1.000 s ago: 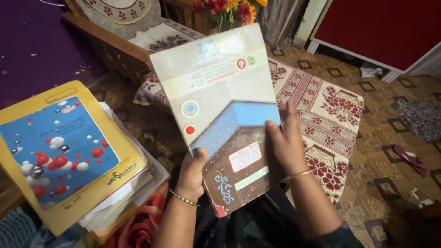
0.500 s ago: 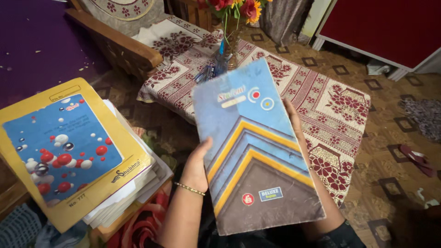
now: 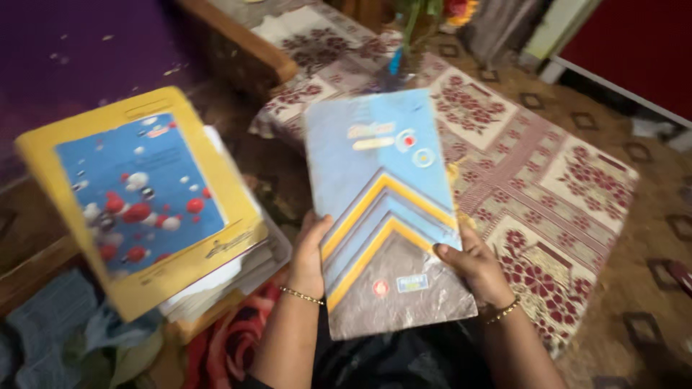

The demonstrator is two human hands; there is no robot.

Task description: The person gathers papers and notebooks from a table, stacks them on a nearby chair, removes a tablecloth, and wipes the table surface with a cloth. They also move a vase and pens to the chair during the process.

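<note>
Low table [image 3: 577, 238] under floral cloth [image 3: 504, 173], flower vase [image 3: 404, 57] on top.

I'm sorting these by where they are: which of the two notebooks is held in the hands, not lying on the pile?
The blue notebook with yellow chevron stripes, gripped by the left hand and right hand. The yellow-bordered notebook lies on the paper stack.

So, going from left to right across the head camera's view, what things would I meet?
Yellow folder on a stack of papers → left hand → blue notebook, gripped at both side edges → right hand → low table's floral cloth → red cabinet.
</note>
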